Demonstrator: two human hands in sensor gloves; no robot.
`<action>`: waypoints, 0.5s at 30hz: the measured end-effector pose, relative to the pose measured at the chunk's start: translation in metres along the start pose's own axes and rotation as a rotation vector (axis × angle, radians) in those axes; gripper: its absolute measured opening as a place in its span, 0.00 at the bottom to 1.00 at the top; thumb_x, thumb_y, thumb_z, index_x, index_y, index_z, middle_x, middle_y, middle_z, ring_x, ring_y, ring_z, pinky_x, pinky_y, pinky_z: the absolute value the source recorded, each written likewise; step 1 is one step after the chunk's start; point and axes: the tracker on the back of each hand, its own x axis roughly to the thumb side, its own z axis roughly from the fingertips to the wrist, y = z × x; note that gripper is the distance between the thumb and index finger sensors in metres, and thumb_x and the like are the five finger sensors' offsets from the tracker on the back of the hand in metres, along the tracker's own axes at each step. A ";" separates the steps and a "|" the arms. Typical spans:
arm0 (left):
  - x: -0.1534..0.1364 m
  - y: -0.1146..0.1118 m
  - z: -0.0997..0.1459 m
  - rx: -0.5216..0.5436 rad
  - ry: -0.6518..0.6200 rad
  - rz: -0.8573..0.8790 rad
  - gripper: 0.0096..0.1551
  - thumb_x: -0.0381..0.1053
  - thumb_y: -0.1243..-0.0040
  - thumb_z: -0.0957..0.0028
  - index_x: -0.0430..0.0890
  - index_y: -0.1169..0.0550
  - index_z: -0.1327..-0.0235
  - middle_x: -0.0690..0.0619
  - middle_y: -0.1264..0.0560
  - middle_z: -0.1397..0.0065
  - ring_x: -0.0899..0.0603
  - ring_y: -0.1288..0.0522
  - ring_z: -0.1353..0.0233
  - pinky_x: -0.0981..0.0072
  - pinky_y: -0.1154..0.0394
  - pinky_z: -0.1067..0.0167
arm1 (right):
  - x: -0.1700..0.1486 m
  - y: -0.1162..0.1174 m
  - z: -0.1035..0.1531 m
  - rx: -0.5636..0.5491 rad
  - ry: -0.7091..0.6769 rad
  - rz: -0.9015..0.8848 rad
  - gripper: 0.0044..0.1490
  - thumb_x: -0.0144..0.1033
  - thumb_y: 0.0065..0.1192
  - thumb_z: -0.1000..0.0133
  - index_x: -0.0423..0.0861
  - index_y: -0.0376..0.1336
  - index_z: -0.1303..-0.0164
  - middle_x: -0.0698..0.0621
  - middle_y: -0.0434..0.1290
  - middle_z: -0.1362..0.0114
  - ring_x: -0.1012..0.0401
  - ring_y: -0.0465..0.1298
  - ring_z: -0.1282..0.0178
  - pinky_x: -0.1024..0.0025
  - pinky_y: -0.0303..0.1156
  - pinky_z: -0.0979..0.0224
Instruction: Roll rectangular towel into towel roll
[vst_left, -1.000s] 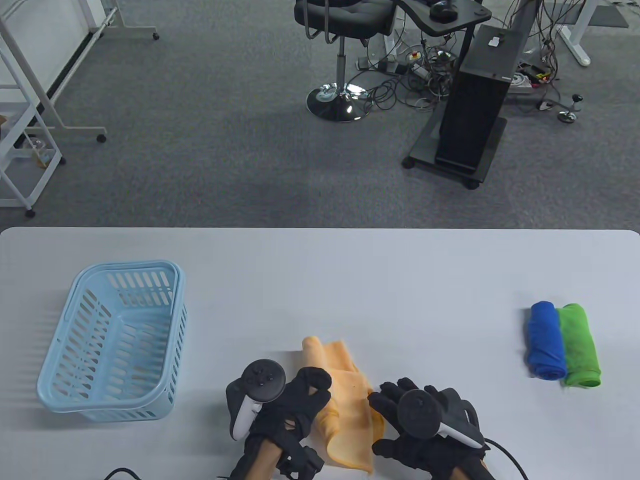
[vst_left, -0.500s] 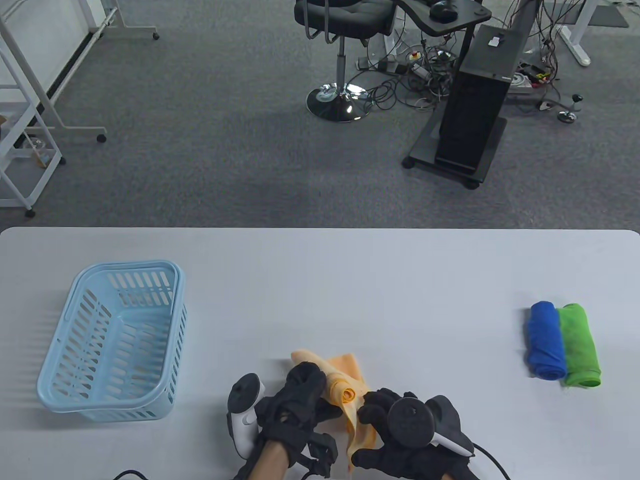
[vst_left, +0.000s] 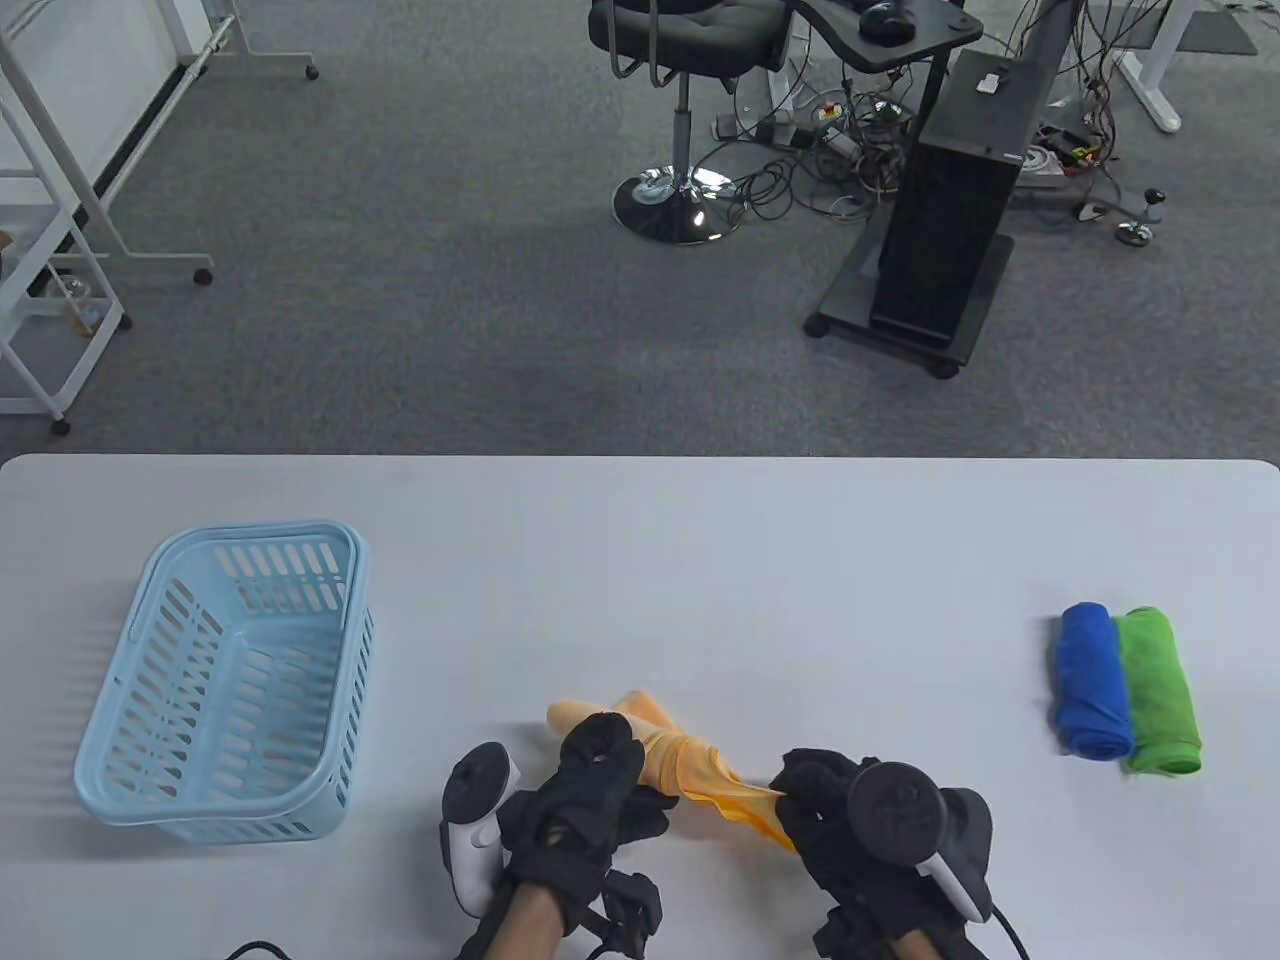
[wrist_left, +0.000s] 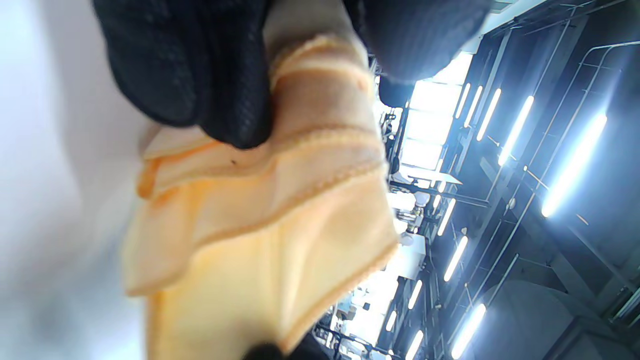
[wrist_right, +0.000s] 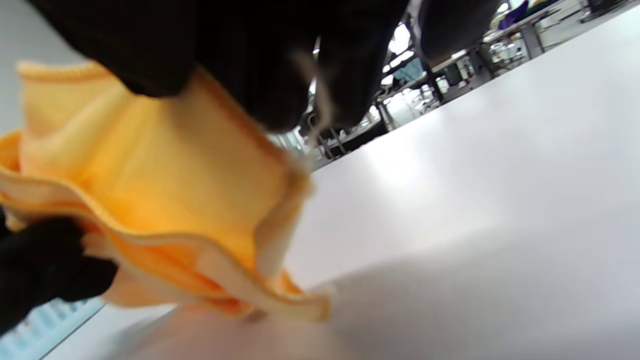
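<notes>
An orange towel (vst_left: 680, 768) is bunched and stretched between my two hands near the table's front edge. My left hand (vst_left: 590, 790) grips its left end; the left wrist view shows black fingers (wrist_left: 220, 85) pinching folded orange layers (wrist_left: 280, 215). My right hand (vst_left: 850, 820) grips the right end; the right wrist view shows fingers (wrist_right: 260, 65) closed over the orange cloth (wrist_right: 165, 195), which hangs just above the white table (wrist_right: 475, 200).
A light blue plastic basket (vst_left: 230, 680) stands at the left of the table. A blue towel roll (vst_left: 1092, 680) and a green towel roll (vst_left: 1160, 690) lie side by side at the right. The white table (vst_left: 700, 560) stretches behind the hands.
The towel lay loosely spread a second ago. Both hands gathered it, then the right hand pulled its end to the right, stretching the cloth into a narrow band.
</notes>
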 end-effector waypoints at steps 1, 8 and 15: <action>0.003 0.003 0.000 0.033 -0.018 -0.061 0.33 0.56 0.42 0.50 0.59 0.36 0.29 0.24 0.40 0.29 0.37 0.18 0.42 0.46 0.22 0.48 | -0.003 -0.004 0.000 -0.020 0.006 0.001 0.30 0.47 0.66 0.60 0.49 0.71 0.49 0.50 0.70 0.32 0.51 0.72 0.30 0.38 0.57 0.25; 0.027 0.008 0.011 0.281 -0.116 -0.697 0.35 0.57 0.41 0.51 0.63 0.34 0.27 0.31 0.42 0.24 0.32 0.24 0.37 0.38 0.27 0.43 | -0.025 -0.019 -0.002 -0.008 0.127 -0.190 0.29 0.45 0.64 0.58 0.54 0.68 0.45 0.50 0.76 0.42 0.55 0.81 0.46 0.44 0.65 0.28; 0.027 -0.040 0.014 0.090 -0.300 -0.913 0.29 0.61 0.39 0.55 0.49 0.14 0.45 0.34 0.30 0.29 0.31 0.23 0.37 0.36 0.28 0.42 | -0.027 -0.014 -0.005 0.118 0.099 -0.487 0.29 0.45 0.62 0.57 0.54 0.67 0.44 0.56 0.79 0.50 0.61 0.84 0.54 0.49 0.69 0.30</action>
